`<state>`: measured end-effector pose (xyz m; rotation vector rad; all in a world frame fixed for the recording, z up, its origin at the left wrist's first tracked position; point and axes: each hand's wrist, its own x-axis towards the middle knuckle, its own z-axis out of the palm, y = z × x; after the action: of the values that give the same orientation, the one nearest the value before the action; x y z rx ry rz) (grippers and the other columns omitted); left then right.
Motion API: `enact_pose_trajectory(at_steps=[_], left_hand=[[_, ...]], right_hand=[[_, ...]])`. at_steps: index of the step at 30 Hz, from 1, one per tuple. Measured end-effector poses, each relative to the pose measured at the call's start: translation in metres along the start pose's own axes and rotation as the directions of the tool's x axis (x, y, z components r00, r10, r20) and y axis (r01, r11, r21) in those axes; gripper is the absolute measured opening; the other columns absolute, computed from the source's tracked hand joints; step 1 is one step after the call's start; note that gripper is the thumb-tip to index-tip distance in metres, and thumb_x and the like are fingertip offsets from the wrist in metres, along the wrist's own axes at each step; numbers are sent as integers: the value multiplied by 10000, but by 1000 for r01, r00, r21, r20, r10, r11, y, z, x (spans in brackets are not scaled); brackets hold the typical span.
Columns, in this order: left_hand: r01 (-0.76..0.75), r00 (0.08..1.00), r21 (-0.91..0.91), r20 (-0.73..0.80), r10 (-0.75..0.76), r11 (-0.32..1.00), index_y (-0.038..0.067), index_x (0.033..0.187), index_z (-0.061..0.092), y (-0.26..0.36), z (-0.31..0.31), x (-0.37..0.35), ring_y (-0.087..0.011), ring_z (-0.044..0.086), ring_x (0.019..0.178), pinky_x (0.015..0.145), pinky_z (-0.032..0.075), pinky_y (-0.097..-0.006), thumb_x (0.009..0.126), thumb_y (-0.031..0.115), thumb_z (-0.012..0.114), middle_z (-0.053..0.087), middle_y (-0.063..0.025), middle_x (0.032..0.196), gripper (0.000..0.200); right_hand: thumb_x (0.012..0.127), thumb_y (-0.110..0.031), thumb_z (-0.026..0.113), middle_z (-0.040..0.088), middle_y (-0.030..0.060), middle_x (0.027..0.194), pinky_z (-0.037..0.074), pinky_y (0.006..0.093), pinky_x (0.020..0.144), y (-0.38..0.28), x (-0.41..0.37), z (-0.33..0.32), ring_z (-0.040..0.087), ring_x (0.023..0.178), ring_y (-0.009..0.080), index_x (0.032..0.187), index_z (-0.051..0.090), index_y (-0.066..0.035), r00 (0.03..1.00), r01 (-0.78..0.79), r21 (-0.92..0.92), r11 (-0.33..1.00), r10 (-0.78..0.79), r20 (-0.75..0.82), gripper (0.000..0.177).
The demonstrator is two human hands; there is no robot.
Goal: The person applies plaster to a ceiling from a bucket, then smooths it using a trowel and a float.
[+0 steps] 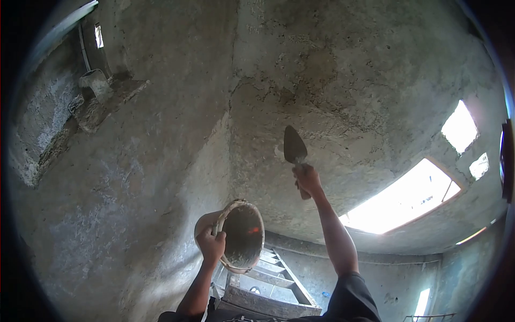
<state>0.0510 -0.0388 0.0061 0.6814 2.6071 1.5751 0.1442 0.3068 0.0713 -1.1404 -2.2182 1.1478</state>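
My right hand [307, 180] is closed round the handle of a pointed trowel [295, 145], its blade aimed up and overlapping the rough cement wall [343, 102]. In my left hand [211, 242] is a bucket [205, 222], gripped at the rim and tilted so that its mouth faces me. Dried cement crusts the bucket's rim, and its inside is dark with a small reddish glint. A small pale patch [279, 152] shows on the wall just left of the blade.
Below me stands a ladder [268, 279] with wide rungs. A bright opening [402, 198] lies to the right, with a smaller window [460, 127] above it. At upper left, a ledge [102, 110] carries a pale container [94, 81].
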Motion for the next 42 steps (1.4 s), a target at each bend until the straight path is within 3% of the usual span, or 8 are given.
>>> enact_pose_trajectory(at_steps=[8,15,27,30,32,36,38,42], left_hand=[[47,998,102,-55,-41,994,-30,712,594,-43,-18,1,-365,616,628,601,470,-423,646,57,611,607,-200,668,110],[73,992,52,-110,-67,996,-19,609,499,-44,-29,5,-312,521,478,521,414,-421,648,58,609,532,-175,551,140],[87,994,25,-71,-85,996,-44,648,540,-34,-27,0,-346,564,542,562,445,-416,646,72,613,574,-203,617,137],[54,994,1,-96,-54,999,-43,652,544,-45,-22,-2,-344,565,546,564,446,-417,646,78,614,573,-201,617,140],[57,994,15,-97,-56,998,-40,650,539,-43,-22,-1,-341,559,539,559,442,-416,646,78,612,569,-199,612,138],[55,995,30,-84,-52,998,-31,630,515,-41,-22,0,-321,530,511,540,426,-408,646,78,608,547,-183,587,144],[49,995,10,-89,-48,999,-27,621,507,-39,-21,1,-308,517,498,533,420,-405,646,76,607,535,-176,574,146],[89,992,29,-93,-86,996,-18,604,494,-39,-24,1,-278,496,470,517,412,-397,645,72,606,509,-159,541,149]], right_hand=[[824,-247,604,606,80,672,492,327,448,-22,29,11,603,503,169,875,616,33,997,-80,233,969,77,20,285],[870,-268,599,607,91,705,473,304,419,-19,35,12,585,508,153,910,591,30,995,-95,277,956,83,56,301],[868,-305,626,613,99,733,480,294,440,-28,33,0,580,513,153,894,596,27,982,-181,376,909,150,111,334],[865,-288,629,611,82,693,478,293,440,-31,30,1,579,504,142,918,600,24,993,-108,293,950,92,69,318],[862,-253,625,596,60,621,481,297,446,-24,21,1,578,489,131,929,610,16,894,402,-111,909,-416,-167,277],[853,-230,626,584,49,570,486,302,446,-15,-3,7,593,480,133,930,620,8,982,186,-30,982,-185,29,250],[845,-237,629,592,54,573,485,313,430,10,1,17,609,476,153,878,630,10,987,138,-126,982,-126,95,250],[841,-239,622,609,70,607,484,325,413,22,-1,26,613,469,165,801,626,10,1000,-6,-50,999,8,28,252]])
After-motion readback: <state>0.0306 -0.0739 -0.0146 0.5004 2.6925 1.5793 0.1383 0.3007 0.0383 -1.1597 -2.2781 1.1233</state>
